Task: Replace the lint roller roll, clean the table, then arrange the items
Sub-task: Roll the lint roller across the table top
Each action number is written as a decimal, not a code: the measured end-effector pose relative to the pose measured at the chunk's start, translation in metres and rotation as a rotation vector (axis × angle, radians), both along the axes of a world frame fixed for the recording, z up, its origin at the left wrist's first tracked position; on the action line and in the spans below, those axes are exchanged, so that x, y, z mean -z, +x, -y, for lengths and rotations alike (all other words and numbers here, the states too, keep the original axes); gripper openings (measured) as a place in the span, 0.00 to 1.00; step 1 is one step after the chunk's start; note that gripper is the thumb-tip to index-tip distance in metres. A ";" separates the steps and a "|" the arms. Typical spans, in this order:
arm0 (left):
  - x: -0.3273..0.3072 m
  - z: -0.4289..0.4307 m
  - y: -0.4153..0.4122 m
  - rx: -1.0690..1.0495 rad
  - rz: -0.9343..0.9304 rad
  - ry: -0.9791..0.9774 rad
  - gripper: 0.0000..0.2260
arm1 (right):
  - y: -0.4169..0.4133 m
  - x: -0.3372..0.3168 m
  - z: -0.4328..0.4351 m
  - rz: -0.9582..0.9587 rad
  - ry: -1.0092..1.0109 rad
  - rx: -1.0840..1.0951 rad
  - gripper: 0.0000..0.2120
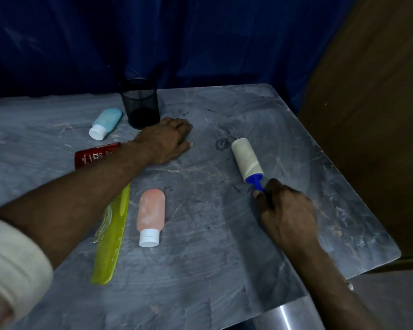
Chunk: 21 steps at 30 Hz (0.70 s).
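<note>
My right hand (pixel 287 210) grips the blue handle of the lint roller (pixel 248 160), whose white roll lies against the grey marble table (pixel 224 246) on its right side. My left hand (pixel 168 139) rests flat, palm down, on the table's middle, just in front of the black mesh cup (pixel 140 103). A blue bottle (pixel 106 123) lies left of the cup. A red tube (pixel 94 154) is partly hidden under my left forearm. A pink bottle (pixel 151 216) and a yellow-green ruler-like strip (pixel 111 239) lie nearer to me.
A dark blue curtain hangs behind the table. A brown wooden panel (pixel 372 115) stands close along the table's right edge. The table's right corner is rounded, and dark specks are scattered near the roller.
</note>
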<state>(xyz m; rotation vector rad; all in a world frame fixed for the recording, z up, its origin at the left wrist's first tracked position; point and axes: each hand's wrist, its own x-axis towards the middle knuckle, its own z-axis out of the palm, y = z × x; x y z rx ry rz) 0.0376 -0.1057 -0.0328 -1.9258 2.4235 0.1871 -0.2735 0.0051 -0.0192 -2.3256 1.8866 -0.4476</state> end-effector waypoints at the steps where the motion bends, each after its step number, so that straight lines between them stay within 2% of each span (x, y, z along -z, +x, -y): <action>1: 0.000 0.000 0.000 -0.001 -0.006 -0.004 0.32 | 0.007 0.001 -0.002 -0.013 -0.015 -0.007 0.10; 21: 0.002 0.006 0.001 0.008 0.019 -0.025 0.31 | 0.048 0.007 -0.014 0.036 -0.049 -0.060 0.11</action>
